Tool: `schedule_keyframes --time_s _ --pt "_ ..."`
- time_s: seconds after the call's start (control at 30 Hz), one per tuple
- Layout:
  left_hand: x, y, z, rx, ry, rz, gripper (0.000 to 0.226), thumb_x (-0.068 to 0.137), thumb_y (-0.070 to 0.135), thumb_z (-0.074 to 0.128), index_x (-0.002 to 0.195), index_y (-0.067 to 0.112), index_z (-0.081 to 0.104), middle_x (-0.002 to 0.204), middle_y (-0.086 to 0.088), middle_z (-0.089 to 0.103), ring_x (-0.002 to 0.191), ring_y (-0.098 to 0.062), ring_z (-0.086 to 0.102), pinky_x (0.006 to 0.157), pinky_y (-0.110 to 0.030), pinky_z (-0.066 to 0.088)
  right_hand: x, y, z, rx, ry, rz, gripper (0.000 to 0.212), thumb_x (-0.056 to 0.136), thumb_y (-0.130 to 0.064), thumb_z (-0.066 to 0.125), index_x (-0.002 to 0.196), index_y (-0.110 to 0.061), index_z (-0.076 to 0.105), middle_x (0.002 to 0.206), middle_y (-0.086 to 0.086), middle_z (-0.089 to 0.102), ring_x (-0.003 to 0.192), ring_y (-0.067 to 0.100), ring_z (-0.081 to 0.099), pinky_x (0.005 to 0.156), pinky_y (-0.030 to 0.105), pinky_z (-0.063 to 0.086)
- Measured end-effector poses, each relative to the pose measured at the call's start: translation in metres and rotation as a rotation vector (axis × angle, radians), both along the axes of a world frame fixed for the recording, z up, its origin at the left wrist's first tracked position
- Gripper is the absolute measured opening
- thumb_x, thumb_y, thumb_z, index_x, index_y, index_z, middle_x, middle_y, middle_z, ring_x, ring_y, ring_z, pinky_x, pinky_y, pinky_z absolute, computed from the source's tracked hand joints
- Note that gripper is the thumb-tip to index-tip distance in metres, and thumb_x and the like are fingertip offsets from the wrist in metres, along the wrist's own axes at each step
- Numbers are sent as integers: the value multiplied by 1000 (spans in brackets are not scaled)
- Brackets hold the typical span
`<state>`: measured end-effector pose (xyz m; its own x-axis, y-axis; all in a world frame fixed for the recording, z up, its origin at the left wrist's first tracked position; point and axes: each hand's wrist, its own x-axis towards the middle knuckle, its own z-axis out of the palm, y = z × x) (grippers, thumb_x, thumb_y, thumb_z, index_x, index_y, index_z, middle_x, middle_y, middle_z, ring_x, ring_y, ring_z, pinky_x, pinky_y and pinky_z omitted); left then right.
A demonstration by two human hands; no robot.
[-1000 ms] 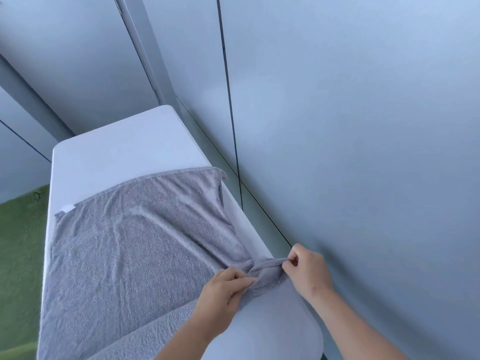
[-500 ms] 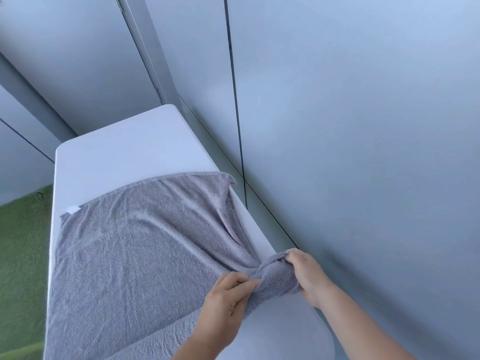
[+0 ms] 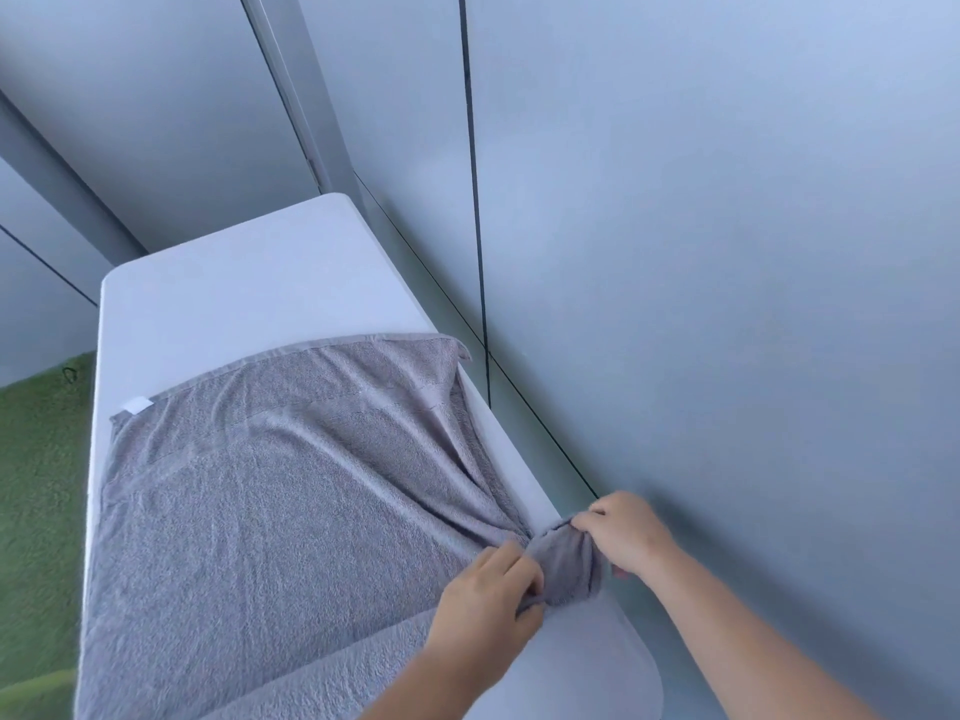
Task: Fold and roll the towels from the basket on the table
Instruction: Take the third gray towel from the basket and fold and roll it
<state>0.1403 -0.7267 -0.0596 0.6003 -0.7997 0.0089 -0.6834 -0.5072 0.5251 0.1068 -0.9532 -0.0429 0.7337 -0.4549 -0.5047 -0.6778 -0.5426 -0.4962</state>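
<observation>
Grey towel [image 3: 270, 511] laid flat on the white surface [image 3: 234, 272], long axis along its length. Near-right corner is pinched, bunched, by left hand [image 3: 483, 610] and right hand [image 3: 626, 537], now drawn closer together.

Plain mid-grey across the towel [image 3: 270, 511], no print, only a looped terry texture, with a smoother flat-woven band of the same grey near the far end and a slightly paler hem. Small white label [image 3: 137, 405] at its far left corner. Plain white on the table [image 3: 234, 283], faintly bluish in the shade. Pale blue-grey, unpatterned, on the wall panels [image 3: 727, 252], crossed by thin black seams [image 3: 472, 200]. Grassy green, mottled and shaggy, on the floor covering [image 3: 36, 485] at left, marked by one small dark loop [image 3: 69, 374].
</observation>
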Motion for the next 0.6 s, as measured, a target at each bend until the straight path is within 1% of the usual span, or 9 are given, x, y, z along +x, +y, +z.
schedule_keyframes --time_s 0.07,0.13,0.23,0.3,0.33,0.4,0.43,0.5,0.6 --pt "-6 9 -4 -8 0 -38 21 73 33 64 84 30 45 89 14 44 82 -8 49 56 -26 46 -15 -5 -10 -110 85 -23 31 86 -19 47 58 -13 35 55 7 39 51 24 41 46 31 26" --pt "-7 17 1 -37 81 -97 17 79 36 64 84 30 49 88 14 47 84 -6 50 63 -26 49 -25 -10 -13 -184 111 8 32 85 -23 48 58 -13 36 55 3 42 54 23 36 48 34 27" --pt "18 9 21 -36 221 -53 12 94 43 53 85 36 54 87 17 53 85 -1 51 78 -30 50 -19 -9 -5 -122 -84 -50 27 82 -31 56 62 -13 55 62 -2 61 62 18 55 58 33 43" --pt "57 -7 25 30 139 57 15 101 40 45 93 41 58 98 18 57 88 -2 53 82 -33 51 -2 -1 6 -37 -182 -96 25 80 -36 60 65 -16 60 64 -5 66 66 11 61 64 30 47" --pt "79 -15 24 86 63 77 19 103 34 44 105 41 61 108 19 57 95 -4 55 85 -33 52 8 5 9 -24 -197 -77 24 79 -38 60 66 -18 62 65 -6 67 68 10 62 66 30 48" --pt "112 -33 17 211 -69 2 32 103 22 44 127 36 58 127 19 53 110 -10 54 90 -34 51 25 19 4 -61 -149 26 22 76 -41 59 69 -21 64 73 -5 69 75 14 63 70 33 51" --pt "122 -41 12 285 -114 -71 37 102 19 46 133 37 55 133 18 50 114 -13 53 92 -36 50 31 27 -2 -93 -98 83 22 75 -42 58 72 -22 65 78 -3 69 80 17 64 72 34 52" --pt "131 -54 4 413 -158 -200 43 99 14 51 134 38 52 133 15 47 116 -18 53 90 -38 50 39 45 -13 -102 -28 163 22 72 -44 58 76 -23 64 83 -3 69 85 20 64 70 33 51" --pt "134 -63 0 455 -202 -264 26 97 16 55 117 32 59 114 6 47 108 -21 55 76 -34 45 50 61 -16 -125 -17 214 17 75 -38 60 79 -22 60 80 -4 66 79 23 61 62 30 46"
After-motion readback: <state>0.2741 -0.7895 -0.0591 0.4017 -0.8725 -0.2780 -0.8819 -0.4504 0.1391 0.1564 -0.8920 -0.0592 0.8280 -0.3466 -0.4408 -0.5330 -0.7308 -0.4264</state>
